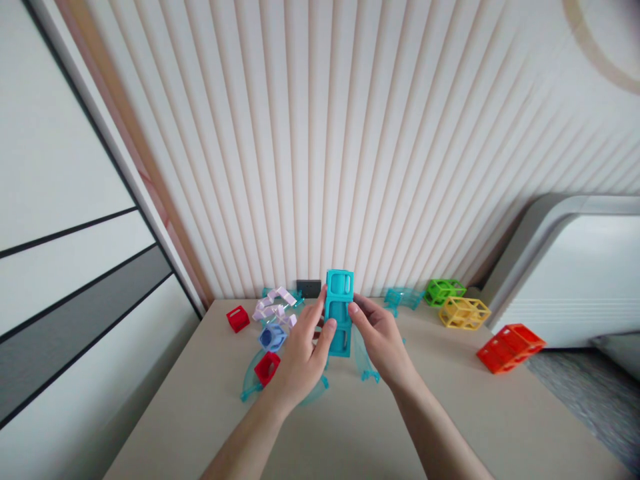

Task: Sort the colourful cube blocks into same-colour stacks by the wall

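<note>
A person's two bare hands grip a teal plastic column of three joined open-framed sections above a pale, smooth-topped worktop set against a cream fluted wall. The left hand clasps the column's left side, thumb across the front near the lowest section; the right hand pinches the opposite edge, its thumb by the middle section. The column stands roughly upright between them, its windowed face toward the camera.

Beyond the left hand lie a small red plastic block, a tangle of pale lilac angular plastic pieces and a periwinkle-blue open-framed block. Nearer the left wrist, a hollow red cube sits at a curved translucent teal plastic piece. A dark rectangular object rests by the wall.

At right, well apart from the hands, are a lime-green openwork block, a yellow openwork frame and an orange-red plastic block of joined sections.
</note>
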Available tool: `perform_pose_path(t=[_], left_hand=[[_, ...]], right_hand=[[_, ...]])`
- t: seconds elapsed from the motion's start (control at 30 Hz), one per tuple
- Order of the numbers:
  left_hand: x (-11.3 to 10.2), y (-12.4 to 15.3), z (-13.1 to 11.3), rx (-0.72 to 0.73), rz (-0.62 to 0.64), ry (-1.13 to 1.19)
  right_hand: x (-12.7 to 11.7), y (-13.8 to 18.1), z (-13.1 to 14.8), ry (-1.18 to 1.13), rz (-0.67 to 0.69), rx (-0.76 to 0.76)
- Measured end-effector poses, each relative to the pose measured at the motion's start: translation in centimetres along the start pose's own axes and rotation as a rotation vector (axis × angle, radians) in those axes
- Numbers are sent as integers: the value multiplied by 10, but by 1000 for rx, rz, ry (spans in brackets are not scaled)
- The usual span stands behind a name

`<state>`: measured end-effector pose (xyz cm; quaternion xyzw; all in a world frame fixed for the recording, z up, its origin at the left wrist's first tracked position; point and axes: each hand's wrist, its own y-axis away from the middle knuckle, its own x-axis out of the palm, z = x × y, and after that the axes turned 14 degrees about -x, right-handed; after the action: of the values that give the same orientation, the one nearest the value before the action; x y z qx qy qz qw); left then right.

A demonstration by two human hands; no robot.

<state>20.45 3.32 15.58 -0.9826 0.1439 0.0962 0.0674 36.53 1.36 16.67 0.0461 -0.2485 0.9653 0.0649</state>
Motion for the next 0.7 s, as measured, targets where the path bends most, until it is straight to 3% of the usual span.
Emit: perform_pose_path(t=[0.37, 0.7], left_hand=[[-1, 0, 2, 28, 5, -41], [10, 3, 0, 60, 47, -106]], right_hand=[[0, 1, -1, 55, -23, -26], [4, -1, 6, 163, -149, -33]])
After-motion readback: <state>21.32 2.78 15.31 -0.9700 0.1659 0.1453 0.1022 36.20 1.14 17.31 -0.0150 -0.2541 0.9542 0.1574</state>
